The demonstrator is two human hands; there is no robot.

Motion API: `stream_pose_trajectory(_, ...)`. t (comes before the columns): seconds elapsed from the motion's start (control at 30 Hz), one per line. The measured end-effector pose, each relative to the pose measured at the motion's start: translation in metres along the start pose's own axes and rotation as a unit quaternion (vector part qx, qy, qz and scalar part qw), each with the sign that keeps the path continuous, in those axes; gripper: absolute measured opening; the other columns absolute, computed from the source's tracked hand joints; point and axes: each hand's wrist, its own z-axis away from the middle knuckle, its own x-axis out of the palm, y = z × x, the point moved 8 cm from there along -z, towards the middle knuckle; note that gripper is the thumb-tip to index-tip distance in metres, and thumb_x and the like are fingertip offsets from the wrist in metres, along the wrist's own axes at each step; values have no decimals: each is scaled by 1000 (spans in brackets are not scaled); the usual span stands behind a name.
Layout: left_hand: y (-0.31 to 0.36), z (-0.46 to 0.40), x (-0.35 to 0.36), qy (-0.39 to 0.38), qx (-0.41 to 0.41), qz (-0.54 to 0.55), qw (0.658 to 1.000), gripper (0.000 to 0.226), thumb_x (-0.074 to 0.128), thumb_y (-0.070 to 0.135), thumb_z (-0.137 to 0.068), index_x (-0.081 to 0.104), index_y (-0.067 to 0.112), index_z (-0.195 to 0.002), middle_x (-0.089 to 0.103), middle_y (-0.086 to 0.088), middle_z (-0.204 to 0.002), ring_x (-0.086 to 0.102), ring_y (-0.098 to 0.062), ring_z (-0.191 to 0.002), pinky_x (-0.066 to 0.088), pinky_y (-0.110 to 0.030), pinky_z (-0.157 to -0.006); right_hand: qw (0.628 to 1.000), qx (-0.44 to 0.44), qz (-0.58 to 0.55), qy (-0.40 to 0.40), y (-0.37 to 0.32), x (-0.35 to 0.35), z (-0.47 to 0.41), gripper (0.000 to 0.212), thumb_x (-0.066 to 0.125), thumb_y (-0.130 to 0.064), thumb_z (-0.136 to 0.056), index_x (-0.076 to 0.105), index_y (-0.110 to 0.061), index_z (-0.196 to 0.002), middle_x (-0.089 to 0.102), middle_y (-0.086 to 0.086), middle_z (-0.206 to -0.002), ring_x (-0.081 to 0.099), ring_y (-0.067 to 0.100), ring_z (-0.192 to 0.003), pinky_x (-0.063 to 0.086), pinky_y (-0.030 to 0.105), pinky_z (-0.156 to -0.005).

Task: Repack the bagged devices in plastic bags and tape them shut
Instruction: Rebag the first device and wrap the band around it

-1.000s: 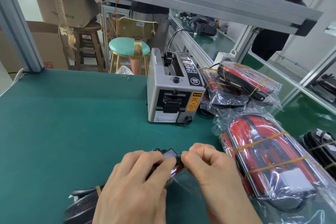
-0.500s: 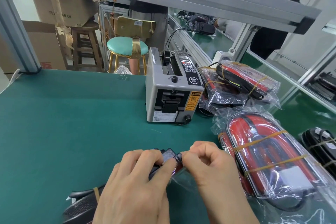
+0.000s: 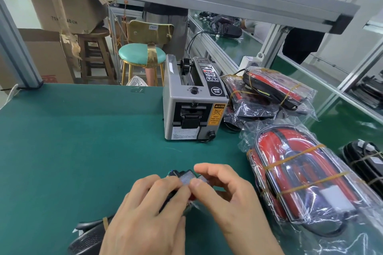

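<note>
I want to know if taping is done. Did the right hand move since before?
Yes, slightly. The right hand has uncurled, its fingers lifting toward the tape dispenser, while its thumb stays at the bagged device.

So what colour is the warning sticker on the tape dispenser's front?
Yellow-orange with black print; the warning sticker sits on the tape dispenser, clearest in the head view.

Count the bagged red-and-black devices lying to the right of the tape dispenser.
2: one bagged device behind, right of the tape dispenser; one nearer, beside the right hand. Others may be hidden underneath.
</note>
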Motion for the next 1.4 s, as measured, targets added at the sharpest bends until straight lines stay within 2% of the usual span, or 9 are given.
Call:
stream_pose_trajectory(0.13, 2, -1, -2, -7, 7, -1, 1000, 38, 42, 19, -69, 78, 16, -82, 70, 4, -83, 48, -17, -83, 55, -27, -57, 998, 3, 21, -57, -2, -5, -5, 24, 60, -40, -73, 73, -42, -93, 67, -16, -94, 62, 0, -88, 49, 24, -85)
stream_pose_trajectory(0.3, 5, -3, -4, 9, 1, -6, 1000, 38, 42, 15, -74, 79, 18, -83, 70, 1, -80, 47, -19, -81, 55, -36, -51, 972, -21, 127, -194, -19, -3, -22, 17, 63, -33, -85, 75, -33, -96, 65, -12, -99, 63, 3, -96, 48, 30, -94)
stream_pose_trajectory(0.57, 7, -5, -4, 9, -3, -6, 1000, 42, 40, 15, -70, 79, 20, -83, 69, 3, -77, 45, -17, -79, 53, -31, -49, 944, -55, 179, -271, -33, 0, -32, 14, 78, -20, -78, 77, -29, -88, 62, -5, -92, 62, 13, -87, 54, 32, -83)
stream_pose_trajectory(0.77, -2, 0, 1, -14, 8, 31, 999, 40, 46, 26, -67, 78, 21, -89, 66, 7, -87, 48, -14, -82, 53, -30, -56, 939, -70, 195, -273, -37, 2, -34, 17, 81, -19, -75, 75, -34, -77, 58, -8, -88, 58, 23, -83, 50, 37, -80)
stream_pose_trajectory(0.87, -9, -2, 2, -52, -11, 60, 997, 42, 47, 35, -63, 76, 29, -93, 65, 10, -88, 48, -8, -83, 49, -24, -59, 933, -84, 210, -280, -39, 3, -32, 21, 82, -19, -74, 74, -36, -84, 58, -15, -89, 58, 6, -84, 46, 23, -82)
stream_pose_trajectory(1.07, -25, -4, -2, -65, -132, 115, 982, 34, 51, 49, -62, 62, 51, -94, 55, 31, -92, 47, 9, -81, 39, -14, -52, 929, -145, 219, -259, -48, 6, -27, 19, 83, -20, -72, 77, -30, -87, 54, -12, -87, 55, 4, -84, 38, 12, -81)
stream_pose_trajectory(1.17, -32, -5, -2, -63, -187, 141, 970, 44, 57, 50, -59, 51, 65, -100, 54, 38, -99, 50, 13, -88, 41, -15, -62, 938, -160, 195, -239, -50, 3, -27, 24, 84, -27, -69, 76, -31, -91, 57, -13, -86, 55, 4, -85, 37, 12, -80)
stream_pose_trajectory(1.33, -34, -5, -4, -72, -221, 219, 948, 44, 56, 58, -56, 49, 70, -99, 59, 36, -97, 55, 11, -89, 41, -12, -74, 947, -175, 181, -199, -52, 1, -30, 29, 79, -31, -68, 75, -35, -96, 56, -18, -84, 55, 8, -86, 36, 12, -80)
stream_pose_trajectory(1.4, -36, -6, -5, -67, -232, 249, 938, 45, 59, 49, -57, 52, 66, -99, 62, 31, -92, 55, 12, -81, 40, -7, -71, 944, -195, 191, -187, -56, 2, -29, 26, 78, -33, -70, 74, -37, -96, 55, -16, -86, 56, 11, -88, 38, 14, -84)
